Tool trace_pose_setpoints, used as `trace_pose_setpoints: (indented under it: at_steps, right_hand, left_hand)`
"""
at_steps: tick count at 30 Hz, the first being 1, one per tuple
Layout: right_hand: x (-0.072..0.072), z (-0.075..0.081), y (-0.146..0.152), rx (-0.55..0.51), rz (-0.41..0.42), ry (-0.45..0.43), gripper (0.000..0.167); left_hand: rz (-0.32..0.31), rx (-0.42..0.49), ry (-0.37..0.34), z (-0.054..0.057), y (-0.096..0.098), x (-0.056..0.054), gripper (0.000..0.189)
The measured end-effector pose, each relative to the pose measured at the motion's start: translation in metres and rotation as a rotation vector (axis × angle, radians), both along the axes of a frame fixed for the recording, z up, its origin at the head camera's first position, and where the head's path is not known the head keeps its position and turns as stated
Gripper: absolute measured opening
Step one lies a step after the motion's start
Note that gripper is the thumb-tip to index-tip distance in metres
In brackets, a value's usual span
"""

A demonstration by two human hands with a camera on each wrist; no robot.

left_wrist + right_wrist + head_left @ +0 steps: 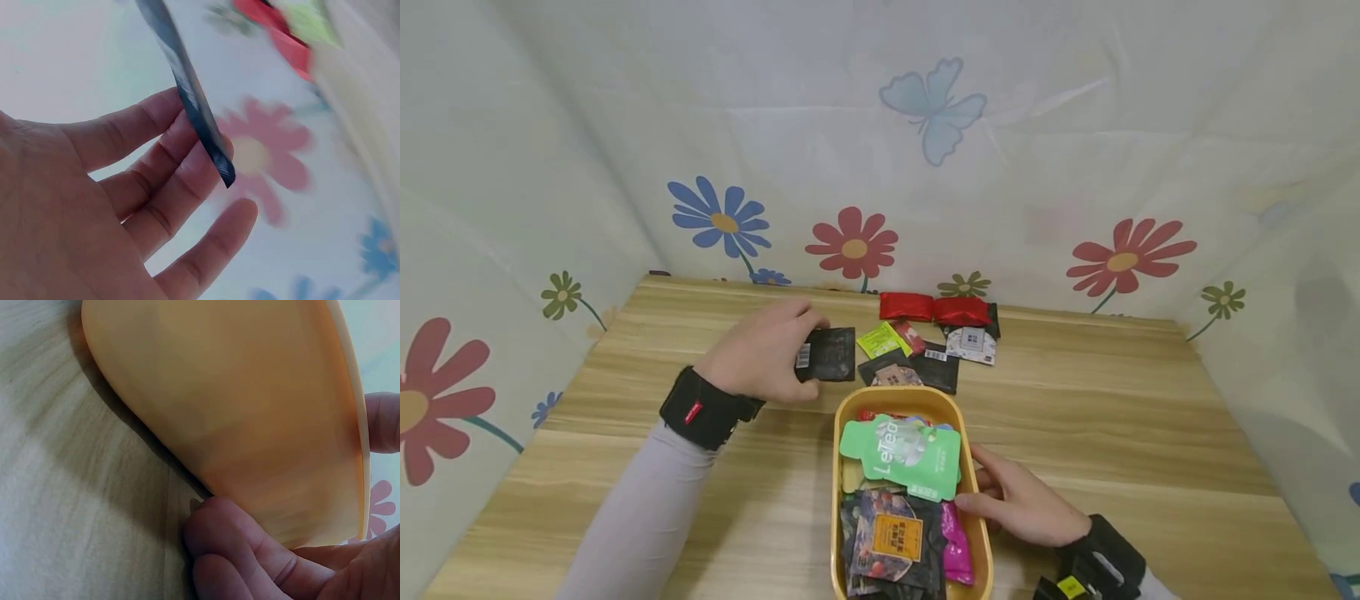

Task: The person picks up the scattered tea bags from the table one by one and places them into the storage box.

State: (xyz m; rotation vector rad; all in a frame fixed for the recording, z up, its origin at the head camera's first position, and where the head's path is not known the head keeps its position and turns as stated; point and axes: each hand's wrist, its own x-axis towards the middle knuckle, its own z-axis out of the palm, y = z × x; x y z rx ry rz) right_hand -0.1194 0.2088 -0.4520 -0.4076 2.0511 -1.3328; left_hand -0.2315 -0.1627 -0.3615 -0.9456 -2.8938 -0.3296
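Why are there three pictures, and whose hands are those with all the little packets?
There's no robot here, just a person with bare hands. The big picture comes from a camera on their head, looking forward and down. The other two come from cameras worn on the wrists, each watching one hand up close.

The left hand pinches a black packet. The right hand holds the side of a yellow tub.

Inside the tub are a green LeTea pouch, a bright pink packet and dark packets, among other things. On the wooden table, behind the tub, lie more packets: two shiny red ones, a yellow-green one, a white one and some dark ones.
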Motion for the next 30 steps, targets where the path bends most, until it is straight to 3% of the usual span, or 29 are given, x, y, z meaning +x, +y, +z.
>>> trace_pose_setpoints:
  at_steps: [3, 7, 12, 17, 23, 30]
  right_hand:
    - [0.000, 0.001, 0.000, -0.001, -0.002, -0.004, 0.080]
    - [0.000, 0.002, 0.000, -0.003, -0.006, -0.009, 0.080]
    - [-0.001, 0.003, 0.000, -0.009, -0.001, -0.015, 0.080]
    - [-0.002, 0.002, 0.002, -0.020, 0.015, -0.007, 0.078]
    - [-0.001, 0.000, 0.004, -0.060, 0.031, 0.022, 0.076]
    - [-0.001, 0.001, 0.003, -0.058, 0.016, 0.008, 0.076]
  left_hand:
    - [-0.102, 0.027, 0.058, 0.016, 0.015, 0.020, 0.076]
    - [-0.218, 0.032, 0.082, 0.031, 0.033, 0.047, 0.079]
    - [-0.302, 0.003, 0.088, 0.043, 0.049, 0.078, 0.083]
    - [-0.388, -0.009, 0.072, 0.048, 0.064, 0.105, 0.076]
    - [-0.492, 0.010, 0.059, 0.047, 0.076, 0.125, 0.073]
    - [-0.516, -0.034, 0.076, 0.047, 0.078, 0.134, 0.084]
